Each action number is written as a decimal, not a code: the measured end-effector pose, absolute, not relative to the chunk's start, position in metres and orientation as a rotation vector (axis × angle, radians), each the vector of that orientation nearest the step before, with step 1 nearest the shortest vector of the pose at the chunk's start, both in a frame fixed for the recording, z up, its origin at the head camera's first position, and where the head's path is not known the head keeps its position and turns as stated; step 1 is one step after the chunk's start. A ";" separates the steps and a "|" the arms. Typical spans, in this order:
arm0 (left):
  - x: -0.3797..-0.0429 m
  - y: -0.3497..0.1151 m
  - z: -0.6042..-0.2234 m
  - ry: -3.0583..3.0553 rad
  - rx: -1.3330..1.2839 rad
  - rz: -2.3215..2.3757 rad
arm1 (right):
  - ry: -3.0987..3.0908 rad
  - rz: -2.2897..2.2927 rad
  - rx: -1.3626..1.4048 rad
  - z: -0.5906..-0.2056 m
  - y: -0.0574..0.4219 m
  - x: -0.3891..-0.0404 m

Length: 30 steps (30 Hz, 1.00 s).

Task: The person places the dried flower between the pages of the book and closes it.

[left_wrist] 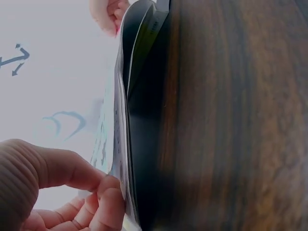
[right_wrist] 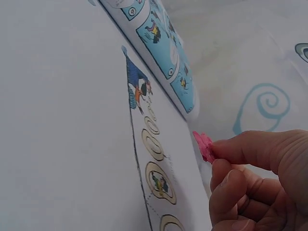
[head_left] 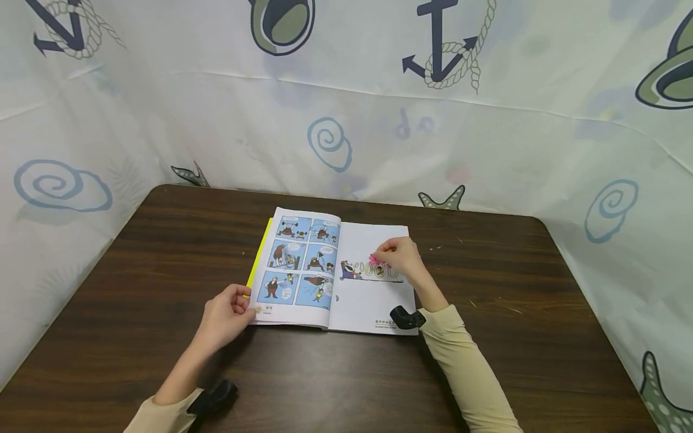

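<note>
An open comic book (head_left: 373, 307) lies on the table, with six blue panels on its left page (head_left: 296, 261) and one strip drawing across the white right page. At the lower left corner my left hand (head_left: 224, 314) pinches the page edge between thumb and fingers, as the left wrist view shows with the page stack (left_wrist: 122, 144). Over the strip drawing, my right hand (head_left: 402, 255) holds a small pink flower-like piece (right_wrist: 204, 147) between thumb and index finger. The other fingers of that hand (right_wrist: 269, 178) are curled under.
A dark brown wooden table (head_left: 162, 258) carries the book near its middle. Yellow paper (head_left: 260, 255) sticks out beneath the left page. Light scraps lie right of the book. Behind hangs a white cloth (head_left: 243, 132) with sea motifs. Black cameras (head_left: 406, 317) sit on both wrists.
</note>
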<state>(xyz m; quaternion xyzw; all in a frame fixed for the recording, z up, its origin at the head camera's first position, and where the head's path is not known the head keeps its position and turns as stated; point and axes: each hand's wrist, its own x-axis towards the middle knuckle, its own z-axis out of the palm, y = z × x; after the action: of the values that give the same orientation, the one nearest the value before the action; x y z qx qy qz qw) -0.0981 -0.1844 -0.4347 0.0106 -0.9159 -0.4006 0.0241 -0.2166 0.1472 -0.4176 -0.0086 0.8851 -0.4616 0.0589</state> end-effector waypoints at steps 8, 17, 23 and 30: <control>-0.098 -0.181 -0.437 -2.871 0.073 -1.220 | 2.657 -1.370 -0.003 -0.426 0.144 -0.220; -0.101 -0.177 -0.440 -2.891 0.083 -1.160 | 2.678 -1.363 -0.035 -0.430 0.142 -0.221; -0.101 -0.175 -0.437 -2.929 0.101 -1.138 | 2.674 -1.350 -0.022 -0.432 0.140 -0.221; -0.101 -0.176 -0.435 -2.982 0.166 -1.134 | 2.771 -1.219 -0.031 -0.434 0.138 -0.222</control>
<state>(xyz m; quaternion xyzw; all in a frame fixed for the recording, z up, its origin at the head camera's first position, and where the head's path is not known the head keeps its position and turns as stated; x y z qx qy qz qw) -0.1014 -0.1764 -0.4350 0.0519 -0.9331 -0.3548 -0.0264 -0.2219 0.1385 -0.4338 -0.0102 0.9137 -0.4021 0.0572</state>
